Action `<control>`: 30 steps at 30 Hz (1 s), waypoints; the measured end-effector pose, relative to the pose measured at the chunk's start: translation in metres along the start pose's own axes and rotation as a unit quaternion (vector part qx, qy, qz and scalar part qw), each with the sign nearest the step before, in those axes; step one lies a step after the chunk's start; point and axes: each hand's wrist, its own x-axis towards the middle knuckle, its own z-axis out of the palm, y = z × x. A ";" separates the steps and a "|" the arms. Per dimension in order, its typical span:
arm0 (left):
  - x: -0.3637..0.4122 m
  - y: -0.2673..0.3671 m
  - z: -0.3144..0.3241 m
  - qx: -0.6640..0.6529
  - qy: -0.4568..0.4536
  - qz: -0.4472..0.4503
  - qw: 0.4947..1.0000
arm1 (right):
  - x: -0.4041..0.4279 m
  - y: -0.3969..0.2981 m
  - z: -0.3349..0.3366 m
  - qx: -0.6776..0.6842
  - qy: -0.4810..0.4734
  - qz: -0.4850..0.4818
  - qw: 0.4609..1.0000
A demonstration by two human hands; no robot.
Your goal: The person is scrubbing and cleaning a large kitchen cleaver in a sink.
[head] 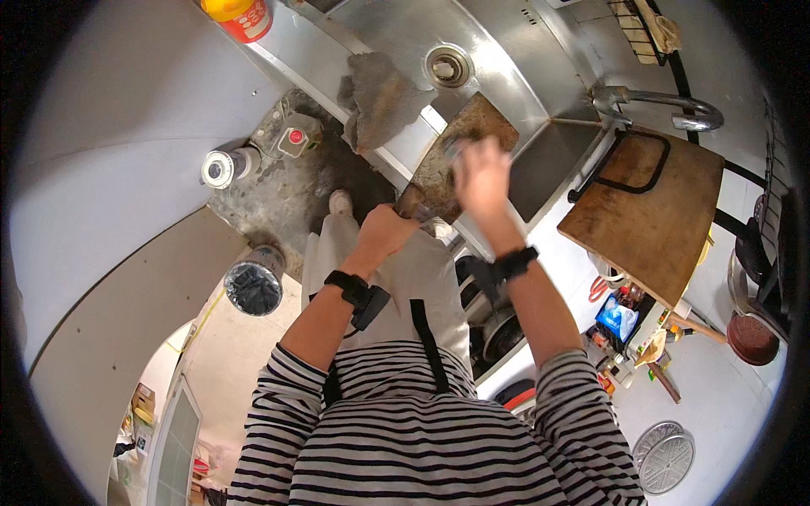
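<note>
A stained flat rectangular panel point(443, 152) lies slanted over the front edge of a stainless steel sink point(500, 57). My left hand point(383, 234) is closed at the panel's near left corner, by a shiny metal piece whose kind I cannot tell. Blurred by motion, my right hand point(484, 167) presses on the panel's upper face; a small greyish thing shows at its fingertips, too blurred to name. A grey, brown-stained cloth point(380, 101) drapes over the sink's front edge, left of the panel.
The drain point(448, 66) lies beyond the panel. At right are the faucet point(664, 104) and a wooden cutting board point(639, 209) with a black metal frame. A red and yellow container point(243, 19) stands upper left. On the floor are a plastic jug point(299, 135) and a lined bin point(254, 288).
</note>
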 end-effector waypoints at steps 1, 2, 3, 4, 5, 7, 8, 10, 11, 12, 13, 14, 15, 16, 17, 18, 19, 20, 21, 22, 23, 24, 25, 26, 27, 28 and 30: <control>-0.002 0.004 0.000 0.000 -0.001 0.001 1.000 | -0.020 -0.010 -0.001 0.066 -0.032 -0.027 0.997; -0.010 0.011 -0.002 -0.003 0.006 -0.001 1.000 | -0.037 -0.015 -0.004 0.131 -0.066 -0.051 0.988; -0.015 0.016 -0.004 -0.008 0.017 -0.003 1.000 | -0.042 -0.008 -0.009 0.103 -0.083 -0.069 0.989; -0.014 0.016 -0.003 -0.008 0.017 -0.001 1.000 | -0.051 0.021 0.010 0.030 -0.032 -0.088 0.995; -0.011 0.012 -0.004 -0.002 0.013 -0.001 1.000 | -0.036 0.040 0.009 -0.012 -0.028 -0.060 0.998; -0.003 0.002 0.000 0.003 0.006 0.002 1.000 | 0.005 0.061 -0.001 -0.036 -0.012 0.025 0.999; 0.004 -0.005 0.005 0.002 0.023 0.011 1.000 | 0.018 0.065 -0.005 -0.016 0.000 0.081 0.997; 0.007 -0.005 0.008 -0.001 0.040 0.025 0.999 | 0.011 0.041 -0.004 -0.020 0.009 0.071 0.997; 0.003 -0.001 0.006 0.001 0.026 0.024 0.999 | -0.007 0.030 0.003 -0.015 -0.002 -0.008 1.000; 0.001 0.000 0.004 0.003 0.015 0.019 1.000 | -0.024 0.022 0.010 -0.006 -0.013 -0.088 0.996; 0.003 -0.002 0.002 0.001 0.017 0.019 1.000 | -0.035 0.021 0.012 -0.006 -0.013 -0.091 0.996; 0.004 -0.004 0.002 0.002 0.017 0.023 1.000 | -0.043 0.020 0.009 0.015 -0.050 -0.123 0.991; 0.004 -0.005 0.002 0.002 0.017 0.027 0.999 | -0.047 0.022 0.008 0.036 -0.087 -0.156 0.983; 0.005 -0.006 0.002 0.000 0.018 0.027 0.999 | -0.039 0.039 0.005 -0.023 -0.060 -0.153 0.986; 0.004 -0.004 0.001 0.006 0.011 0.027 1.000 | -0.019 0.051 -0.004 -0.037 -0.072 -0.077 0.994; 0.001 -0.001 0.001 0.013 0.001 0.027 1.000 | 0.000 0.064 -0.008 -0.055 -0.072 -0.003 0.996; -0.002 0.001 0.002 0.013 -0.001 0.027 1.000 | 0.008 0.065 -0.010 -0.041 -0.043 0.042 0.997; -0.005 0.002 0.002 0.003 0.009 0.025 1.000 | 0.012 0.063 -0.011 -0.028 -0.014 0.087 0.996; -0.003 0.005 0.001 -0.008 0.024 0.025 0.999 | 0.003 0.053 -0.005 -0.038 -0.030 0.068 0.996; -0.002 0.006 -0.001 -0.008 0.025 0.027 0.999 | -0.014 0.040 0.000 -0.055 -0.043 -0.003 0.998; -0.001 0.005 -0.001 0.000 0.018 0.019 1.000 | -0.034 0.024 0.005 -0.020 -0.032 -0.077 0.996; -0.002 0.002 -0.001 0.006 0.013 0.007 1.000 | -0.048 0.004 -0.002 0.020 -0.050 -0.098 0.994; -0.004 0.004 -0.002 0.006 0.013 0.008 1.000 | -0.051 0.006 -0.005 0.043 -0.058 -0.106 0.992; -0.007 0.007 -0.004 0.000 0.007 0.004 1.000 | -0.052 0.011 -0.007 0.068 -0.065 -0.115 0.989; -0.009 0.009 -0.006 -0.006 0.002 0.000 1.000 | -0.042 0.025 -0.007 0.022 -0.047 -0.101 0.994; -0.006 0.008 -0.005 -0.007 0.003 0.000 1.000 | -0.024 0.044 -0.006 -0.024 -0.028 -0.088 0.995; -0.002 0.001 0.000 -0.008 0.014 0.020 1.000 | 0.010 0.062 -0.012 -0.010 -0.010 0.062 0.998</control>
